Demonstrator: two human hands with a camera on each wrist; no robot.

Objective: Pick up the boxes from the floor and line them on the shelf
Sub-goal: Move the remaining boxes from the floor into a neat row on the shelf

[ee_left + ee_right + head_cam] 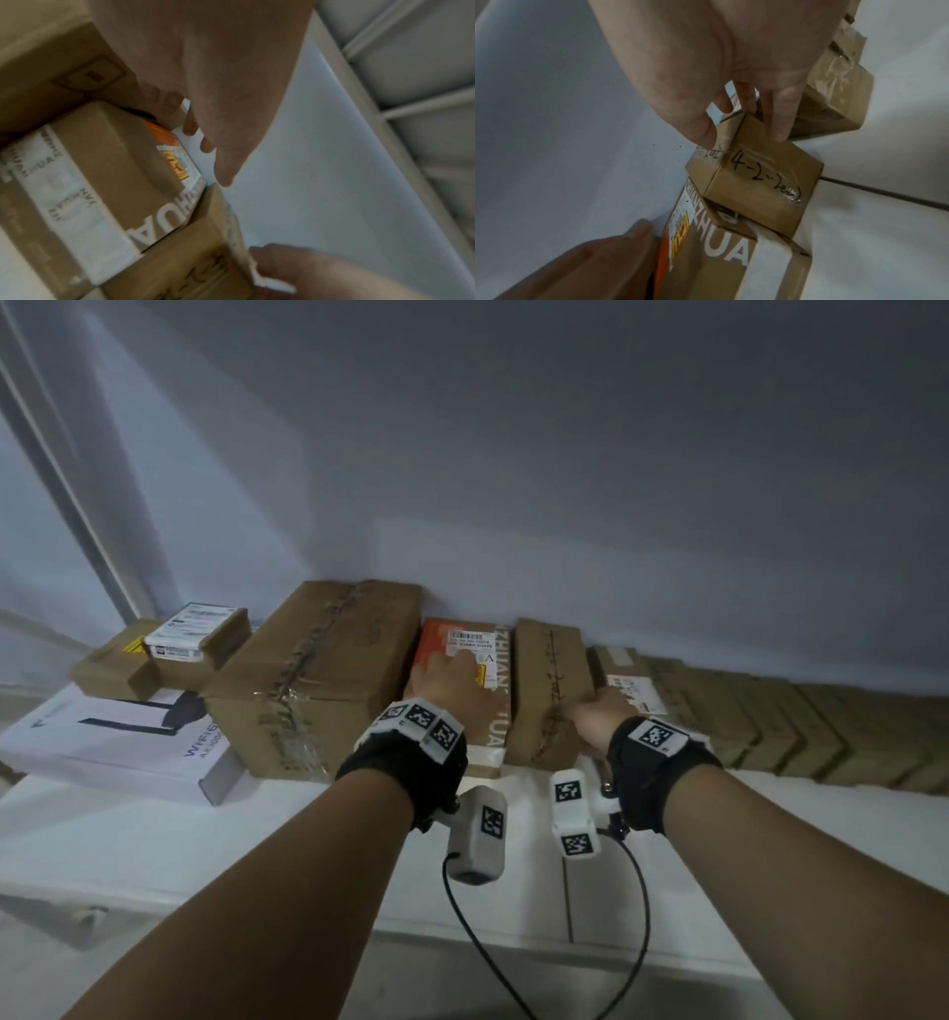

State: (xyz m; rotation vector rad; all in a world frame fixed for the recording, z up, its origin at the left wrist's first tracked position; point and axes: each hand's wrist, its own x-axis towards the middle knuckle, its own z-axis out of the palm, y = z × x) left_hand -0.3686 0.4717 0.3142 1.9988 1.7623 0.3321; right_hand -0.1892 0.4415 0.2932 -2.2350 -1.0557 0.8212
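At frame centre, my left grip lies flat, fingers straight, on the orange-labelled box on the shelf. Just right of it, my right grip clasps the narrow brown box, thumb and fingers curled over its edges.

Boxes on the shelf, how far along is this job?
Several boxes already sit in a row along the shelf wall, including the large box. In hand: the left hand rests on the orange-labelled box, and the right hand grips the narrow box. The floor is out of view, so what's left is unknown.
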